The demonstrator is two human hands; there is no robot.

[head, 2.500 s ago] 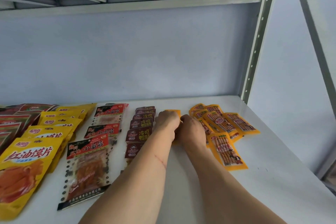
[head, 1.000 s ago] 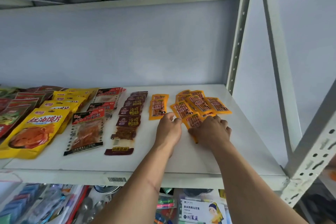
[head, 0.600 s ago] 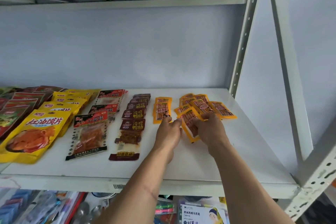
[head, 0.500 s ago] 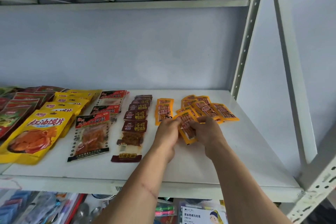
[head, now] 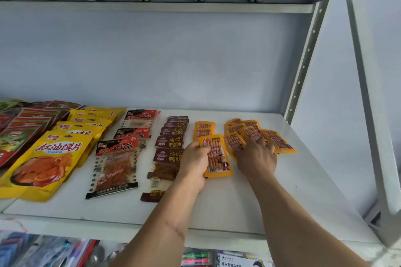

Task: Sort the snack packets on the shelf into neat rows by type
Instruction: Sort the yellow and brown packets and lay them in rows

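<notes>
Shelf [head: 249, 206]: white board carrying every packet, rows running front to back.
Far left: red-and-green packets [head: 19, 134], overlapped.
Next: yellow packets [head: 47, 162], largest at the front.
Next: red-topped clear packets [head: 115, 165], three in a line.
Next: dark brown packets [head: 169, 143], overlapped row.
Left hand [head: 193, 165]: grip pinching the left edge of an orange packet [head: 217, 158], thumb on its face; packet lies flat at the front of a short orange row [head: 204, 128].
Right hand [head: 256, 158]: fingers spread, palm down, pressing on a loose orange pile [head: 253, 132]; whether they clasp one cannot be told.
Right edge: grey upright [head: 303, 65].
</notes>
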